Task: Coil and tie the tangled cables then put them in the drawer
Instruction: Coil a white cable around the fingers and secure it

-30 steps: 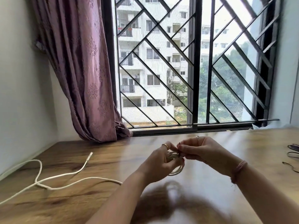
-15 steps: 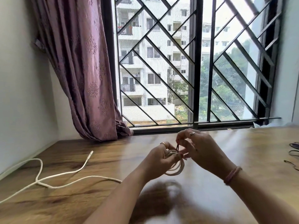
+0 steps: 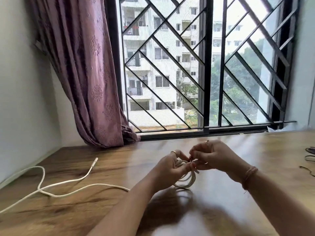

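Left wall and curtain: I am seeing a mauve patterned curtain (image 3: 85, 74) hanging down against the left side of the window and bunching where it meets the table (image 3: 255, 167).
Loose white cable: a long white cable (image 3: 68, 182) is lying uncoiled across the left part of the wooden table, its plug end (image 3: 94, 162) pointing toward the window and its other run trailing off the left edge of my view.
Window: a dark diagonal grille (image 3: 204, 65) is standing behind the table, with pale apartment blocks and trees showing through it.
Left hand: my left hand (image 3: 170, 169) is curling its fingers round the top of the coiled white cable (image 3: 185, 180), holding it up just above the table; a ring is showing on one finger.
Coiled white cable: the loops are hanging below both hands near the middle of the table, and a shadow is lying on the wood beneath them.
Right hand: my right hand (image 3: 213, 155) is meeting the left at the top of the coil, its fingertips pinching something small and dark there; the blur is keeping me from telling what it is. A ring and a thread wristband (image 3: 249, 174) are showing on this arm.
Right edge: a few dark cables (image 3: 309, 155) are lying on the table at the far right, well apart from the hands.
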The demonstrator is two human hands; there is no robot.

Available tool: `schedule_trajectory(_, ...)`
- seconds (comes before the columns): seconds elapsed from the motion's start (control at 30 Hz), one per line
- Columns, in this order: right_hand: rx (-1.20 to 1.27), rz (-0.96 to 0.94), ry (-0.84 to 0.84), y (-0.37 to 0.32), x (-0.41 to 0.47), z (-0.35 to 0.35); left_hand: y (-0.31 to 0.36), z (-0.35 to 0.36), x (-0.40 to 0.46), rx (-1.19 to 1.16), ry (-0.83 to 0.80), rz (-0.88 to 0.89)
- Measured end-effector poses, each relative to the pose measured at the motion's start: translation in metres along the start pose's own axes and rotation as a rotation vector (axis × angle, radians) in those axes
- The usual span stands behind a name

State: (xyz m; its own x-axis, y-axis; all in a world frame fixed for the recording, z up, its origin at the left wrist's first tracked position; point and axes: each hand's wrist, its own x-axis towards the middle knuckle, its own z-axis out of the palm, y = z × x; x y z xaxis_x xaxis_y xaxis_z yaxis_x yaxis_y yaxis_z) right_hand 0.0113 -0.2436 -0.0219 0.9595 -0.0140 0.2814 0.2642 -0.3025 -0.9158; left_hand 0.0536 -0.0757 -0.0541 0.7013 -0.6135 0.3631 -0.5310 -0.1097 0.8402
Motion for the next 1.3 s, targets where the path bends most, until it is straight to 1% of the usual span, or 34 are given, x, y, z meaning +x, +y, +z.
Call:
schedule_trajectory(0.07,0.048,0.062,0.000,0.002,0.000,0.001,-0.003,0.000,0.001,0.052,0.008,0.019)
schedule_trajectory(0.17,-0.017,0.036,0.064,0.004,0.000,0.006,-0.004,0.001,0.003,0.105,0.005,0.034)
schedule_trajectory(0.23,-0.139,-0.035,0.129,0.003,-0.001,0.009,-0.005,0.002,0.004,0.141,0.005,0.026)
schedule_trajectory(0.33,-0.412,-0.197,0.207,0.000,-0.002,0.016,-0.004,-0.001,0.005,0.137,0.025,0.014)
schedule_trajectory(0.43,-0.489,-0.334,0.240,-0.004,-0.004,0.025,-0.004,-0.003,0.007,0.156,0.086,0.000)
schedule_trajectory(0.53,-0.545,-0.443,0.255,-0.008,-0.008,0.031,-0.003,-0.005,0.008,0.126,0.117,0.006)
schedule_trajectory(0.63,-0.544,-0.483,0.271,-0.012,-0.010,0.033,0.000,-0.013,0.007,0.097,0.142,0.030)
schedule_trajectory(0.7,-0.469,-0.470,0.279,-0.014,-0.011,0.032,0.001,-0.017,0.006,0.098,0.157,0.049)
schedule_trajectory(0.8,-0.171,-0.309,0.221,-0.016,-0.010,0.026,0.002,-0.017,0.003,0.084,0.149,0.078)
schedule_trajectory(0.87,-0.092,-0.248,0.224,-0.016,-0.009,0.024,0.003,-0.014,0.001,0.084,0.131,0.097)
schedule_trajectory(0.93,-0.065,-0.234,0.274,-0.014,-0.008,0.022,0.007,-0.010,0.002,0.056,0.112,0.090)
schedule_trajectory(1.07,-0.031,-0.259,0.314,-0.011,-0.005,0.022,0.014,-0.005,0.001,-0.019,0.082,0.017)
schedule_trajectory(1.13,-0.100,-0.269,0.321,-0.009,-0.004,0.023,0.016,-0.006,0.001,-0.077,0.067,-0.055)
schedule_trajectory(1.2,-0.174,-0.270,0.330,-0.007,-0.002,0.022,0.017,-0.007,0.001,-0.222,0.056,-0.148)
schedule_trajectory(1.27,-0.135,-0.257,0.337,-0.006,0.000,0.020,0.019,-0.007,0.001,-0.380,0.025,-0.206)
schedule_trajectory(1.3,-0.104,-0.250,0.340,-0.006,0.000,0.018,0.019,-0.006,0.002,-0.418,0.010,-0.218)
